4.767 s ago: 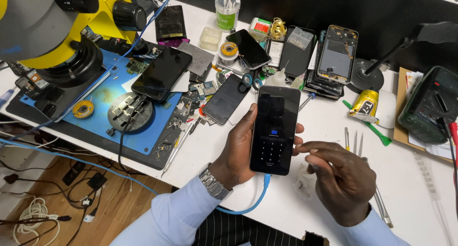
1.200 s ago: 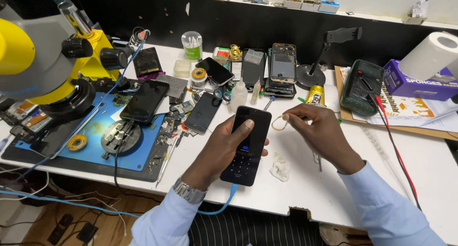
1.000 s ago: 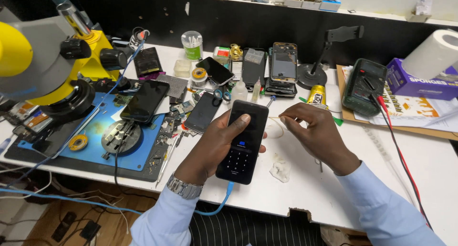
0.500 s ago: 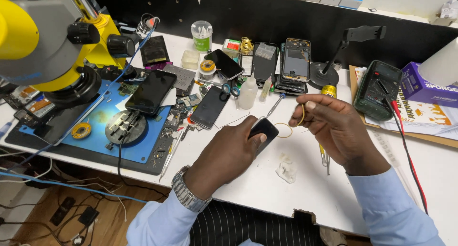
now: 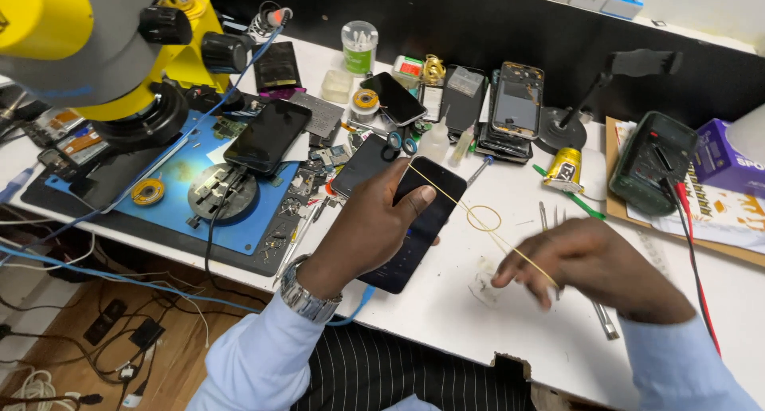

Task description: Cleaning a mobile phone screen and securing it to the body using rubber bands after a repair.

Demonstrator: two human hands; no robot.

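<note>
Head view of a phone-repair table. The step in hand appears to be stretching a thin yellow rubber band (image 5: 486, 220) around a black slab-shaped smartphone (image 5: 414, 224). The left hand (image 5: 370, 228) grips the phone from above, fingers curled over its left edge and thumb laid on the dark glass near the far end, so the hand is closed around it; the phone lies tilted over the white table (image 5: 446, 315), near centre, with a blue cable leaving its near end. The band runs taut from the phone's far corner, past a small loop, to the right hand (image 5: 598, 268). That hand is blurred; its fingers are drawn together and seem to pinch the band's near-right end, though the exact grip cannot be told. The next move, by judgement, calls for steady tension and a firm hold on the phone, so the band neither slips off the corner nor snaps back. Left: a blue work mat (image 5: 183, 176) beneath a yellow microscope (image 5: 88, 52).
</note>
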